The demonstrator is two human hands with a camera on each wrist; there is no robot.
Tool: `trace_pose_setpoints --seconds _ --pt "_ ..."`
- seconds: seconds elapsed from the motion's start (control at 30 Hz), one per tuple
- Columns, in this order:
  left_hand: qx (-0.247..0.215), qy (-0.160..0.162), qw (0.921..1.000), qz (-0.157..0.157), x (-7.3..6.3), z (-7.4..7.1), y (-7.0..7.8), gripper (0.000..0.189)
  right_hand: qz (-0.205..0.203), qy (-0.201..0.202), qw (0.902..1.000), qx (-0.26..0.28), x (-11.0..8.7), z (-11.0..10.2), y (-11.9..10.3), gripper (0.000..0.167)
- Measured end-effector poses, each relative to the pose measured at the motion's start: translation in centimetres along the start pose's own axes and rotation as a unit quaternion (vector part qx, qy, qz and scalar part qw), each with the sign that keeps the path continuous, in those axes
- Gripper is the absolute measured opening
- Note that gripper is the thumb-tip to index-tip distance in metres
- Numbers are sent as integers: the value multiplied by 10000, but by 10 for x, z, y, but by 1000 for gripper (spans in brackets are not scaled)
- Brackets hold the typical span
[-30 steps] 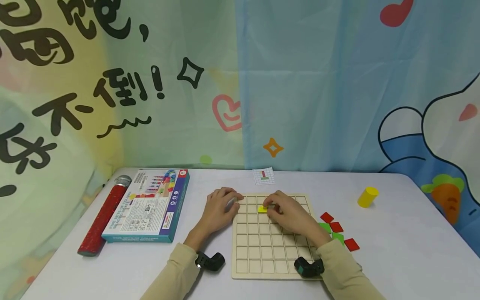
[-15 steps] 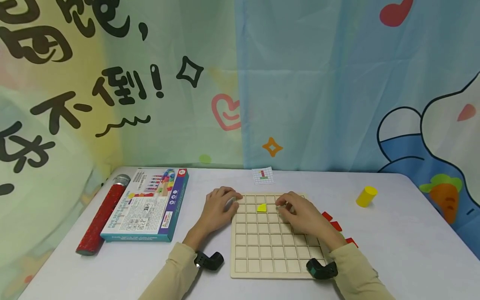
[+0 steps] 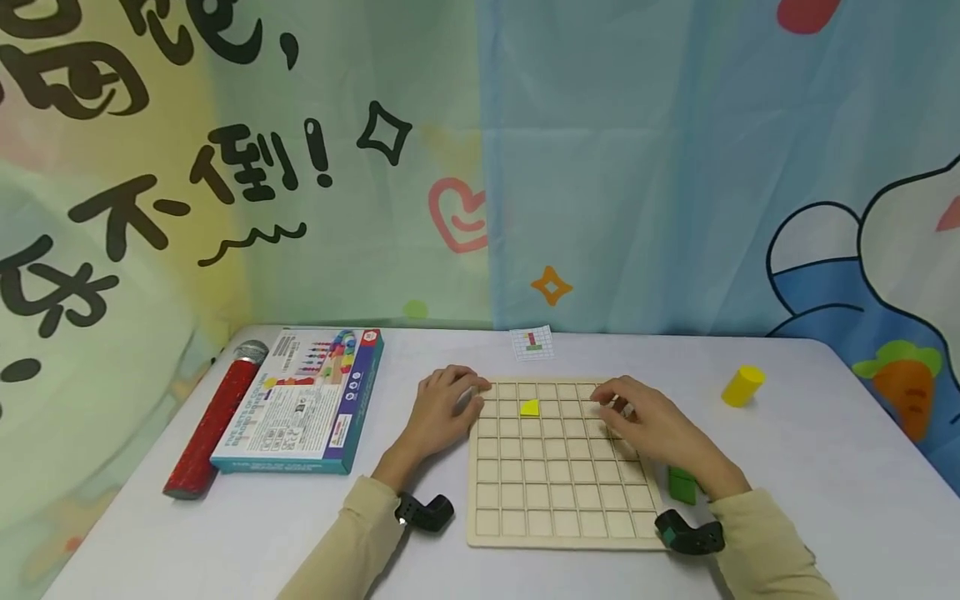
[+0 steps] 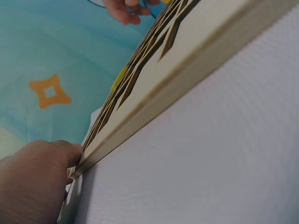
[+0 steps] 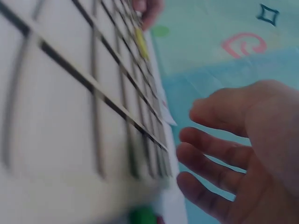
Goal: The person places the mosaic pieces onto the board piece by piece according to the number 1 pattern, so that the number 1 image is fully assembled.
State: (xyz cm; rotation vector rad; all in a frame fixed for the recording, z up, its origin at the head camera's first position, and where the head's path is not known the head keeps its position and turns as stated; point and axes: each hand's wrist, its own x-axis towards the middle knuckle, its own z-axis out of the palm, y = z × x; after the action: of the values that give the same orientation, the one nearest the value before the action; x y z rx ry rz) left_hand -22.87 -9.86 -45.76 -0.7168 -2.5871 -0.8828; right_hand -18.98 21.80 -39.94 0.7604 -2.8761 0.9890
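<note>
L hand [image 3: 442, 412] pinches far L corner of wooden grid board [image 3: 551, 475]. R hand [image 3: 648, 421] by far R corner, fingers loosely apart, holding nothing. Yellow tile [image 3: 529, 408] in 2nd row from far edge, 3rd col. R wrist [image 3: 723, 477] partly blocks green tiles [image 3: 682, 486]. Tabletop [image 3: 817, 467]: grid card [image 3: 534, 353] behind, yellow cyl. [image 3: 743, 386] R, box [image 3: 288, 417] & red mic [image 3: 213, 425] L.

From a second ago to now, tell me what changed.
The right hand let go of the yellow tile and moved right, toward the right side of the grid board. The left hand stayed at the board's left edge; the tile stayed in place.
</note>
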Motion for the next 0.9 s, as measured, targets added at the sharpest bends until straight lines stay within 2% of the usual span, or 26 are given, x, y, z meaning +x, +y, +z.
trace_pose_setpoints --seconds 0.37,0.67,0.9 --pt "-6 -34 10000 -27 1 -1 1 19 589 -282 9977 -186 -16 -37 26 24" --pt "-101 -123 9999 -48 1 -3 1 19 737 -696 9948 91 -24 -48 38 25" --pt "-88 -121 9998 -91 0 -2 0 20 783 -1101 9908 72 -27 -49 50 32"
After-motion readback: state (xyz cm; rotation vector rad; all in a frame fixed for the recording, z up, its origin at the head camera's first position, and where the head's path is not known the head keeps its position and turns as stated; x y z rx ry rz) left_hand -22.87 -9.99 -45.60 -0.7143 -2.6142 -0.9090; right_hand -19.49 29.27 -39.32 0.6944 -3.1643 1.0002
